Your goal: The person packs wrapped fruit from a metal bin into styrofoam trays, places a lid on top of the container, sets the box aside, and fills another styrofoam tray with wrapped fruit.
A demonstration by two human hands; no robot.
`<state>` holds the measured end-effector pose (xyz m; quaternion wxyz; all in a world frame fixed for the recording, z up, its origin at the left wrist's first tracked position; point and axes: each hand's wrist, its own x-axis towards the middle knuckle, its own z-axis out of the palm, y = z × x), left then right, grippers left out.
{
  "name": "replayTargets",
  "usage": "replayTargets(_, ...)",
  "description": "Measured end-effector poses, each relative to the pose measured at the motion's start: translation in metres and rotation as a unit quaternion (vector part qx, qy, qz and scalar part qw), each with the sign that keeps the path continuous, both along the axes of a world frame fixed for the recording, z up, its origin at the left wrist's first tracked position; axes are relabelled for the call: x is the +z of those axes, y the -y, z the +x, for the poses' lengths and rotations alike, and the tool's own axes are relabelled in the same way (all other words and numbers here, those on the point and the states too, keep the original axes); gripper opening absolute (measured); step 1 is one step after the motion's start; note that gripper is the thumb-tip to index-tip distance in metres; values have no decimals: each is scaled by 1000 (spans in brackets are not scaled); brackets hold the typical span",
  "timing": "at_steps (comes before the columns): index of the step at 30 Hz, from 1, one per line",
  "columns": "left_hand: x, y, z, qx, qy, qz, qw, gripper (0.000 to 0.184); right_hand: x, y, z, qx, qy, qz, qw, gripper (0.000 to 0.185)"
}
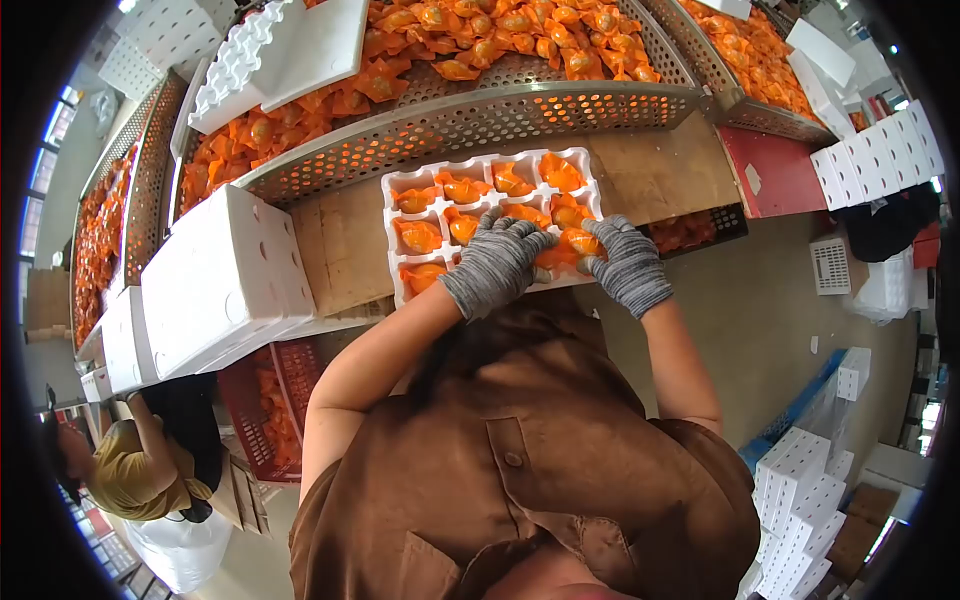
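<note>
A white foam tray (pixel 393 180) with a grid of cells lies in front of me. Round pieces in twisted orange film sit in its cells. My left hand (pixel 500 262), in a grey knit glove, rests over the tray's middle and near cells, its fingers stretched out and partly covering the wrapped pieces below. At the near right corner my right hand (pixel 630 265), gloved alike, has its thumb and fingertips around an orange-wrapped round piece (pixel 577 243). The undersides of the left fingers are hidden.
Behind the tray, a perforated metal bin wall (pixel 480 115) holds back heaped orange-wrapped pieces (pixel 520 30). White foam boxes (pixel 225 280) stand left; a red crate (pixel 262 420) sits below. Another person (pixel 150 455) works at lower left. Stacked white trays (pixel 800 500) stand right.
</note>
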<state>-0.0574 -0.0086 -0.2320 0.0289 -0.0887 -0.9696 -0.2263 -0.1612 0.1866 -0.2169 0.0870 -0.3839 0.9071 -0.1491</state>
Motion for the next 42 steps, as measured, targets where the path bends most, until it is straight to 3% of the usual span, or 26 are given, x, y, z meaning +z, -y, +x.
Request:
replayTargets(3, -11, 3, -2, 3, -2, -27, 1000, 47, 1, -4, -2, 41, 15, 4, 999, 48)
replayTargets(6, -15, 1, 4, -3, -27, -41, 999, 48, 6, 4, 3, 17, 16, 97, 995, 46)
replayTargets(9, -16, -2, 4, -7, -16, -61, 998, 48, 11, 7, 7, 16, -6, 103, 995, 45)
replayTargets(11, -17, -3, 3, -7, -20, -84, 996, 48, 6, 5, 9, 19, -23, 68, 997, 42)
replayTargets(14, -4, 6, -4, 0, 42, -23, 999, 47, -2, -2, 8, 21, -15, -32, 999, 39)
replayTargets(19, -19, 12, -2, -8, 11, 16, 1000, 43, -17, -7, 6, 47, -40, -116, 991, 35)
replayTargets(22, -14, 12, 0, -27, 23, 20, 999, 42, -13, -1, -2, 74, -21, -64, 995, 32)
replayTargets(26, -14, 5, -1, -9, 32, -21, 999, 40, -17, 2, -6, 108, -85, -31, 990, 31)
replayTargets(34, -15, 3, 1, 1, 35, -52, 998, 35, -23, 25, 7, 140, -179, 178, 957, 19)
replayTargets(35, -14, 5, 2, -5, 23, -44, 999, 36, -28, 31, 5, 142, -205, 181, 951, 17)
replayTargets(38, -15, 15, -1, -24, 7, -16, 1000, 39, -24, 34, -9, 159, -119, 216, 956, 19)
replayTargets(42, -22, 14, 2, -5, -32, 5, 999, 43, -32, 23, -16, 189, -135, 143, 962, 19)
